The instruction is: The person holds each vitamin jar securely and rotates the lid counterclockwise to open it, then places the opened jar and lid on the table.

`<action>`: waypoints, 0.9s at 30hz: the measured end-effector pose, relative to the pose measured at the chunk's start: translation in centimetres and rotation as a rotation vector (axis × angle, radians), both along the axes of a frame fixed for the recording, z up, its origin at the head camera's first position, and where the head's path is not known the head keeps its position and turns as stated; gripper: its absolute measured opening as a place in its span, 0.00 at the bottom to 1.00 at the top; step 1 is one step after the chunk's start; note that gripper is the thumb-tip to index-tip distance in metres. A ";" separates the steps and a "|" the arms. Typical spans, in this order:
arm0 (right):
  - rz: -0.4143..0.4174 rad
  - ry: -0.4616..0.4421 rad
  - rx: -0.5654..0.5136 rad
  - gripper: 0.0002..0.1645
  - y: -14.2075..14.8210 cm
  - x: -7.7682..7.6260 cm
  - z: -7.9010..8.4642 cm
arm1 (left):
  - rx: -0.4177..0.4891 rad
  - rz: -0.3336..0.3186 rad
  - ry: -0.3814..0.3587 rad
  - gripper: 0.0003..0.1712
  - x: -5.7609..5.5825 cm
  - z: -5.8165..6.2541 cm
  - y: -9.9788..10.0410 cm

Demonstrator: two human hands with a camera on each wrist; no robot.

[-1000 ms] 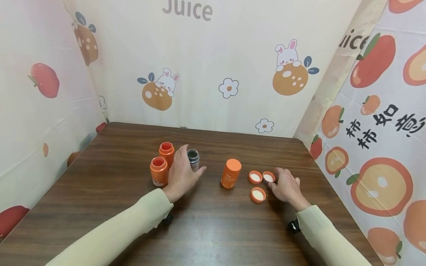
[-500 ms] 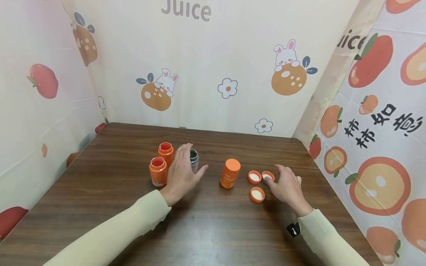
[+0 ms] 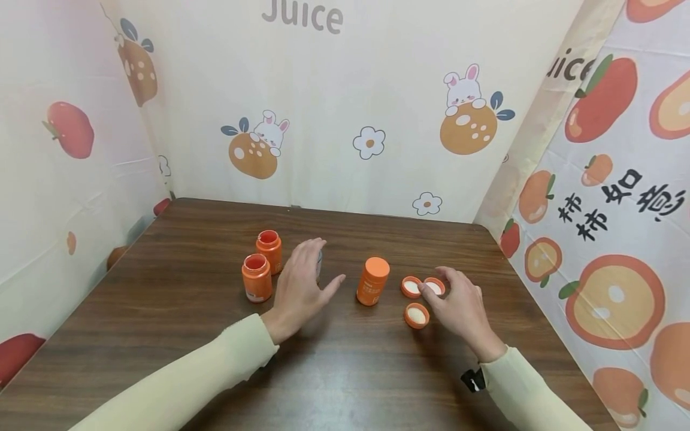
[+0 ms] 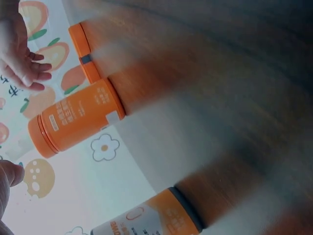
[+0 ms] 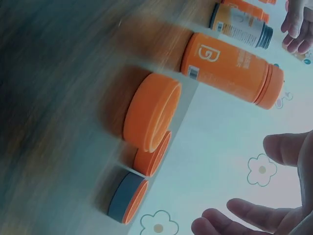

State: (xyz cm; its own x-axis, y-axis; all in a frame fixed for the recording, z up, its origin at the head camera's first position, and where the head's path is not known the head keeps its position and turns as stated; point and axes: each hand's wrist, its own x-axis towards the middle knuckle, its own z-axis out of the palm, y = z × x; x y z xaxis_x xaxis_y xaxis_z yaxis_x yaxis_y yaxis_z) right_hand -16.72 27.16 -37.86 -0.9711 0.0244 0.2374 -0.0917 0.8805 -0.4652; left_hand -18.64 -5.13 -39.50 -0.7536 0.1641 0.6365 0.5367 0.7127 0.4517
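Observation:
My left hand (image 3: 302,286) hovers in front of the open grey-and-orange bottle (image 4: 151,218), fingers spread and thumb pointing right; it hides most of that bottle in the head view. Two open orange bottles, the nearer one (image 3: 257,279) and the farther one (image 3: 269,250), stand left of this hand. To its right is a capped orange bottle (image 3: 372,281). My right hand (image 3: 458,304), fingers apart and holding nothing, is beside three upturned caps: a left cap (image 3: 411,287), a front cap (image 3: 417,315) and a grey-sided cap (image 5: 127,198). Its thumb overlaps the caps in the head view.
Everything stands on a dark wood-grain table (image 3: 345,371). A printed curtain (image 3: 323,78) hangs behind the table's back edge, and another printed cloth (image 3: 609,251) runs along the right side.
My right hand has left the grey-sided cap and shifted left toward the other caps. My left hand has drifted slightly right, covering more of the grey bottle. Bottles and caps stay put.

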 end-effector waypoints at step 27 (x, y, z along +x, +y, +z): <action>0.186 0.263 -0.062 0.27 -2.0 2.5 -0.9 | 0.014 -0.130 -0.041 0.38 1.8 -1.5 1.9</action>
State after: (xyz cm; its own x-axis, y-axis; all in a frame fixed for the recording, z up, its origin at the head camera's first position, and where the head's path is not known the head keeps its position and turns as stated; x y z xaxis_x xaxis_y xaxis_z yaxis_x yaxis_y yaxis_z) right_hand -14.19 25.15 -38.73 -0.8660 -0.1253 0.4841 -0.3722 0.8081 -0.4566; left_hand -16.87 -3.22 -41.03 -0.7519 0.2532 0.6087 0.6050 0.6318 0.4846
